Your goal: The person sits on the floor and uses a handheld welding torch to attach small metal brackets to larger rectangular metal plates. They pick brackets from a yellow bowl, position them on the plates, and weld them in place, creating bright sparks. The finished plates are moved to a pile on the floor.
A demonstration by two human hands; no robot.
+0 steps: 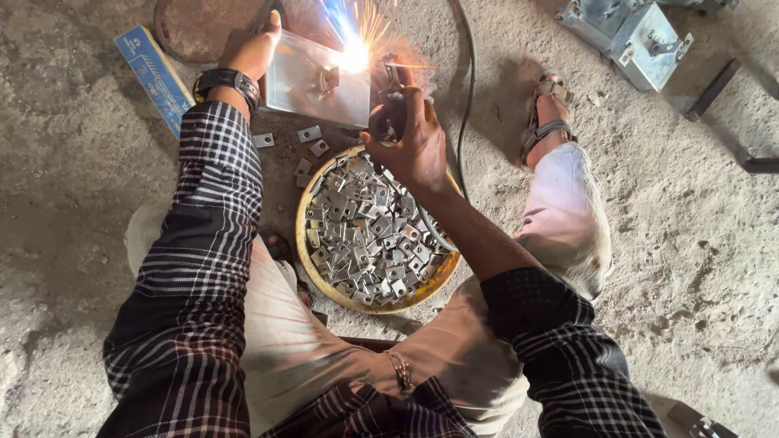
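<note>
My left hand [253, 50] rests on the upper left edge of a shiny flat metal plate [308, 85] lying on the ground, holding it down. My right hand [410, 134] is closed around a dark welding electrode holder [392, 101], its tip at the plate. A bright white arc with sparks [355, 55] burns where a small bracket [329, 79] sits on the plate. A black cable [464, 97] curves away from the holder.
A round yellow-rimmed pan [312, 259] full of several small metal brackets sits between my knees. Loose brackets [308, 134] lie beside it. A blue box [154, 77] lies at left, a grey metal box [637, 36] at upper right, and my sandalled foot [548, 113] at right.
</note>
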